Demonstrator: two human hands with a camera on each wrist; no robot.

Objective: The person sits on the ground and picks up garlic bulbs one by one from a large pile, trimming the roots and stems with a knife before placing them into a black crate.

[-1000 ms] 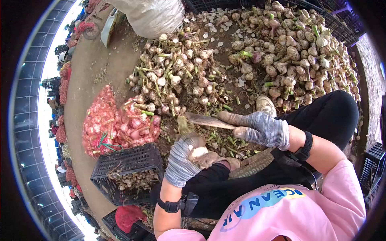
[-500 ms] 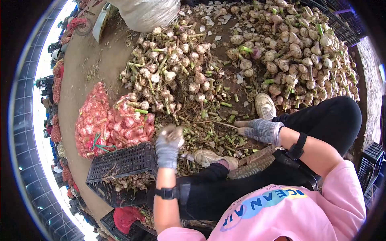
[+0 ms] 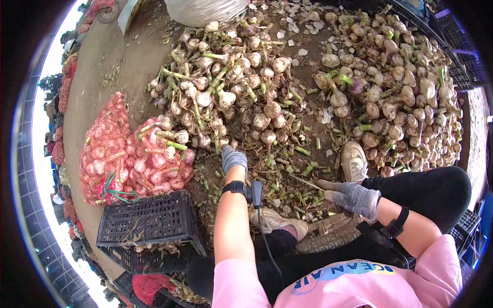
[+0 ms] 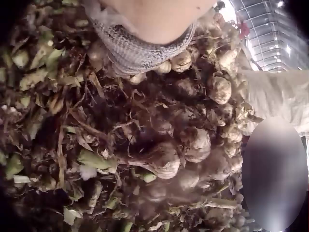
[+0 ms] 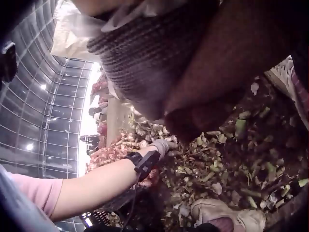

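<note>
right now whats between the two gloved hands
In the head view, only cut green stalks and husk litter on the ground between left hand and right hand.

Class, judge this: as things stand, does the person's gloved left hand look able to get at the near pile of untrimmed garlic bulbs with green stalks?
Probably yes. The gloved left hand is stretched out with its fingers at the near edge of the pile of untrimmed garlic bulbs; only loose cut stalks lie on the ground around it, and nothing stands between.

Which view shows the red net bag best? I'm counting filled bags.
The head view: the red net bag lies whole beside the black crate. The right wrist view shows only a distant reddish patch; the left wrist view doesn't show it.
</note>
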